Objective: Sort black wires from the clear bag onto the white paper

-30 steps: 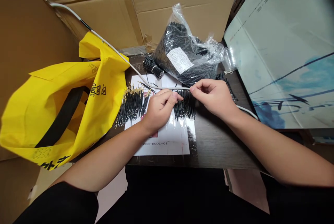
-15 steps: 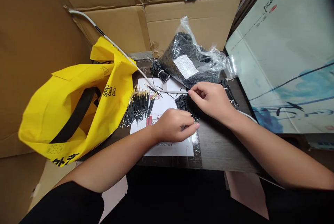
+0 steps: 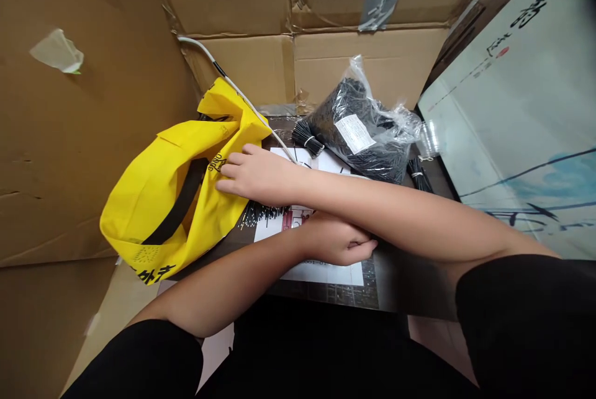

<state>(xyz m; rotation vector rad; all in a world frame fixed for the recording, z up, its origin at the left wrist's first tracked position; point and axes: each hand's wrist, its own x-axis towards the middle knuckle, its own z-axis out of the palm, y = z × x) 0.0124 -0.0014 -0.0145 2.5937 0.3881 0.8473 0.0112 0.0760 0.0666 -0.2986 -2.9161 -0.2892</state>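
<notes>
My right hand (image 3: 263, 177) reaches across over my left forearm, its fingers spread and stretched toward the side of a yellow bag (image 3: 153, 169). Beneath that hand lies a pile of short black wires (image 3: 261, 214), its upper part covered by the palm. My left hand (image 3: 342, 241) is closed in a pinch above a printed white sheet (image 3: 347, 273); whatever its fingers hold is hidden. A white cable (image 3: 242, 98) runs down behind the right hand.
A clear plastic bag full of black wires (image 3: 342, 104) stands at the back. Beside it lies a tied wire bundle (image 3: 306, 138), with another bundle (image 3: 419, 175) at right near a clear plastic cup (image 3: 429, 137). Cardboard walls (image 3: 261, 64) and a pale printed panel (image 3: 521, 113) enclose the table.
My right hand has left the white cable and swung left across my left arm to the wire pile, its fingers opening. The left hand stays closed over the sheet. The view has shifted.
</notes>
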